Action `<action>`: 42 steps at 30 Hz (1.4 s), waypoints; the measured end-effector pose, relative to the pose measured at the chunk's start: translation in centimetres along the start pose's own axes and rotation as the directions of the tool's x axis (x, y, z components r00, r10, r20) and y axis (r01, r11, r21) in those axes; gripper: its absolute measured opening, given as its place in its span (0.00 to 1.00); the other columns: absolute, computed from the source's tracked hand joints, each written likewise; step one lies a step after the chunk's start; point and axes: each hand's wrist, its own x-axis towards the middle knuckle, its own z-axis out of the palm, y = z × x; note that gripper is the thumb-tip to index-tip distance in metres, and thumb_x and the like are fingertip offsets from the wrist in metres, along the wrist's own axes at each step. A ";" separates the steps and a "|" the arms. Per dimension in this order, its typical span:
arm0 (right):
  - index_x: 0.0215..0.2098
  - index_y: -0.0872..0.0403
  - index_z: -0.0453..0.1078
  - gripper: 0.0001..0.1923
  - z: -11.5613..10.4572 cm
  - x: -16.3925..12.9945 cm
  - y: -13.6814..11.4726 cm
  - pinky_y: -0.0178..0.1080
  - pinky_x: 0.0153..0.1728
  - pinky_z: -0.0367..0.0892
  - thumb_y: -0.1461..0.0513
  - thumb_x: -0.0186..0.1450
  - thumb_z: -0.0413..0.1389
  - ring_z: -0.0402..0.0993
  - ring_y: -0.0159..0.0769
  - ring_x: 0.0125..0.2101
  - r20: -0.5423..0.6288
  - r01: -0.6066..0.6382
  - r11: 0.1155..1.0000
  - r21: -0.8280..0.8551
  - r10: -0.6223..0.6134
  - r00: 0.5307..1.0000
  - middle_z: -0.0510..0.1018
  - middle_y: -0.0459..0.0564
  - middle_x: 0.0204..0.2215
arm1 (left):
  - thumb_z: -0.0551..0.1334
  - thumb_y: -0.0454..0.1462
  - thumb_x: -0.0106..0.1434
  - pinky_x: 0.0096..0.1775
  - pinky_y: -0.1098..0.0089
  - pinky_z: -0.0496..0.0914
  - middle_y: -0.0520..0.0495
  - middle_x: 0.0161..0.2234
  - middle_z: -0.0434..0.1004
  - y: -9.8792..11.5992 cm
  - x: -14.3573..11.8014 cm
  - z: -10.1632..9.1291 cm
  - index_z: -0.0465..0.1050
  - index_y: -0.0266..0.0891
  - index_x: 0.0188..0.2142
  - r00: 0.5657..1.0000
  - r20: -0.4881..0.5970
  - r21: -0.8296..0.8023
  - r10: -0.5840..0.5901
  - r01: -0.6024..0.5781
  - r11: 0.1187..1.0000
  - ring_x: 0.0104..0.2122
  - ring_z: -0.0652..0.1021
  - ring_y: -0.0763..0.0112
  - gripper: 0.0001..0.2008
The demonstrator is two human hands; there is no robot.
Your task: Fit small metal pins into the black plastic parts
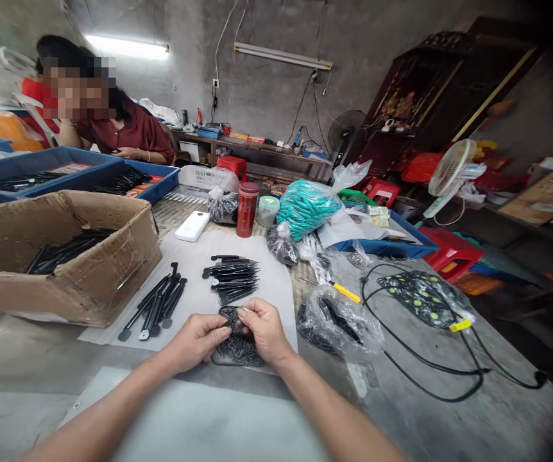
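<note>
My left hand (pixel 199 339) and my right hand (pixel 263 328) meet over a small tray of thin black pins (pixel 240 351) on the white sheet (pixel 194 253). Both pinch a small dark part (pixel 233 321) between their fingertips; its shape is too small to make out. Beyond the hands lies a pile of black plastic pieces (pixel 232 277), and to the left another pile of longer black pieces with round ends (pixel 157 305).
A cardboard box (pixel 59 256) with black parts stands at left, blue trays (pixel 65 168) behind it. A person in a dark red top sits at far left. A red flask (pixel 247 209), white power bank (pixel 192 226), green bag (pixel 308 205), plastic bags and black cable (pixel 421 366) lie around.
</note>
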 end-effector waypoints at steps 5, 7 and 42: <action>0.17 0.55 0.61 0.11 0.1 -0.2 -0.2 0.32 0.19 0.55 0.57 0.50 0.55 0.57 0.26 0.16 0.000 0.024 0.999 -0.032 -0.024 1.000 0.64 0.41 0.13 | 0.52 0.47 0.57 0.16 0.78 0.53 0.59 0.10 0.54 0.1 0.0 0.1 0.58 0.37 0.19 0.999 -0.046 0.041 0.015 -0.013 0.999 0.12 0.58 0.81 0.18; 0.18 0.55 0.61 0.11 0.2 -0.2 -0.2 0.32 0.20 0.55 0.57 0.50 0.55 0.56 0.26 0.17 0.010 0.033 0.998 -0.048 -0.032 0.999 0.63 0.41 0.13 | 0.51 0.47 0.57 0.16 0.78 0.53 0.59 0.10 0.54 0.0 0.0 0.1 0.59 0.37 0.20 1.000 -0.020 0.014 -0.009 0.009 1.000 0.12 0.57 0.81 0.17; 0.23 0.55 0.60 0.11 -2.3 1.2 1.2 0.31 0.22 0.53 0.57 0.58 0.47 0.53 0.27 0.20 -0.066 0.215 0.912 -0.349 -0.252 0.965 0.58 0.41 0.17 | 0.48 0.38 0.61 0.35 0.73 0.65 0.48 0.31 0.72 1.8 1.2 -2.9 0.69 0.37 0.34 0.987 -0.074 0.568 0.145 -0.078 0.819 0.31 0.71 0.71 0.12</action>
